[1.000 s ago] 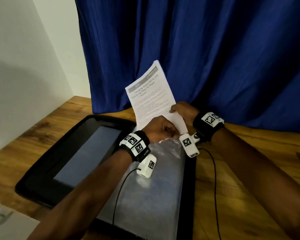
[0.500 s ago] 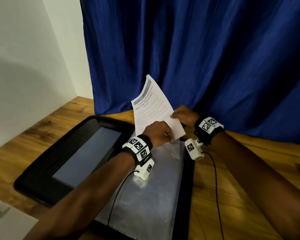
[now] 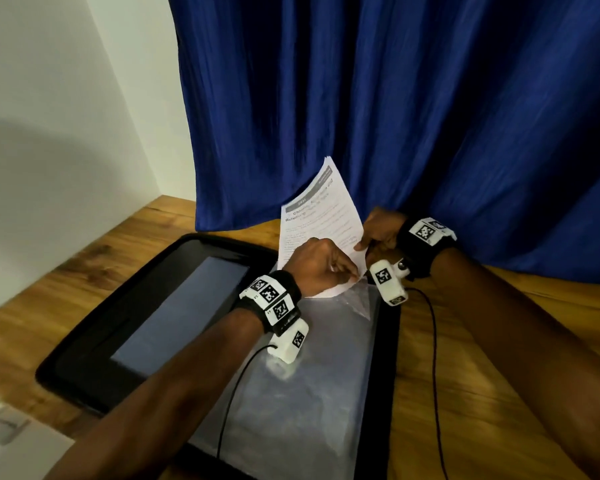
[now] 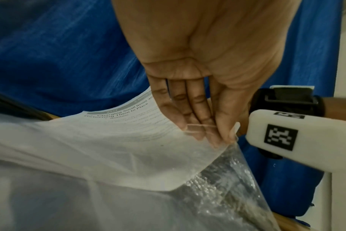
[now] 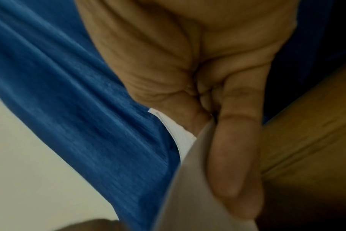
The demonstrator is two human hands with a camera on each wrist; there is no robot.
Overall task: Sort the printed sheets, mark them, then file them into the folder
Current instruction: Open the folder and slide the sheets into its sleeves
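Sheet (image 3: 321, 223) | upright, heading up | right hand (image 3: 381, 232) pinches edge

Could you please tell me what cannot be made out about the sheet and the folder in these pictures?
- Printed sheet: body text too small and blurred in the head view; the left hand covers its lower part.
- Clear sleeve: how far the sheet is inside, hidden by both hands.
- Right hand: blurred right wrist view, sheet seen edge-on.
- Folder: near corner cut off by the left forearm.
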